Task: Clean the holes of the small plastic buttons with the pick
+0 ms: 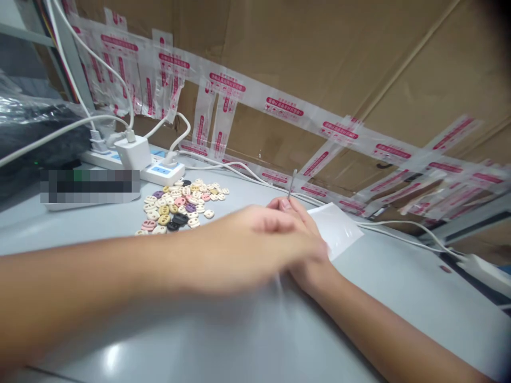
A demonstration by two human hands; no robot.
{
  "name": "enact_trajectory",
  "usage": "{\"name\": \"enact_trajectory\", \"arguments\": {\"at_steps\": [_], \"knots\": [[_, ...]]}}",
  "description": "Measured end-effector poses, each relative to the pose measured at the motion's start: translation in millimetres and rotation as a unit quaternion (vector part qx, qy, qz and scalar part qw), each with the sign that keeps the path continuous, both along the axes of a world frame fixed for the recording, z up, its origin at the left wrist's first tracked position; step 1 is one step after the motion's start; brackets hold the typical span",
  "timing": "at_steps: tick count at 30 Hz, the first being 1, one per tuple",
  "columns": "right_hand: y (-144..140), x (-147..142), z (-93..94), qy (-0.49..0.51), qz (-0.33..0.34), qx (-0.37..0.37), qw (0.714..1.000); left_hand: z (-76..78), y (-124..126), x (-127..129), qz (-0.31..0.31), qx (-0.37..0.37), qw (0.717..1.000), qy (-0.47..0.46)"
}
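Tweezers (293, 183), thin and metallic, stick up from the fingertips of my right hand (303, 239), pinched low so that only the slim upper end shows. They look light, stiff and slick, so I judge the grip belongs near the lower part, where my fingers close on them. My left hand (247, 247) lies across the right, blurred, and I cannot tell whether its fingers hold anything. Just beyond my right hand a small clear bag (337, 229) lies flat on the grey table (399, 287). Farther left sits a heap of small coloured buttons (179, 205), near a white power strip (131, 159) with plugged cables.
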State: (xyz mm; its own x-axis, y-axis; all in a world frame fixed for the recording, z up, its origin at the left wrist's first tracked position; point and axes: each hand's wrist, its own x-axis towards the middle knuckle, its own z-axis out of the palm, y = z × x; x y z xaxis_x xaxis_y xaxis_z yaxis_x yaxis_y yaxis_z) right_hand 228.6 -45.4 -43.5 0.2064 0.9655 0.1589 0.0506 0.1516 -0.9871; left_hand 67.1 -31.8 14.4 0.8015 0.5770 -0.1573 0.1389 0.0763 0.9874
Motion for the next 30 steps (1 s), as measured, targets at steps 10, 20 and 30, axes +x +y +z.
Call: {"name": "enact_trajectory", "arguments": {"at_steps": [10, 20, 30], "knots": [[4, -3, -2.0, 0.071, 0.009, 0.003, 0.997, -26.4, 64, -7, 0.034, 0.242, 0.946, 0.215], [-1, -5, 1.2, 0.029, 0.047, -0.003, 0.998, -18.2, 62, -6, 0.057, 0.259, 0.954, 0.142], [-5, 0, -1.5, -0.079, 0.060, -0.013, 0.995, -30.3, 65, -3, 0.118, 0.244, 0.963, -0.012]]}}
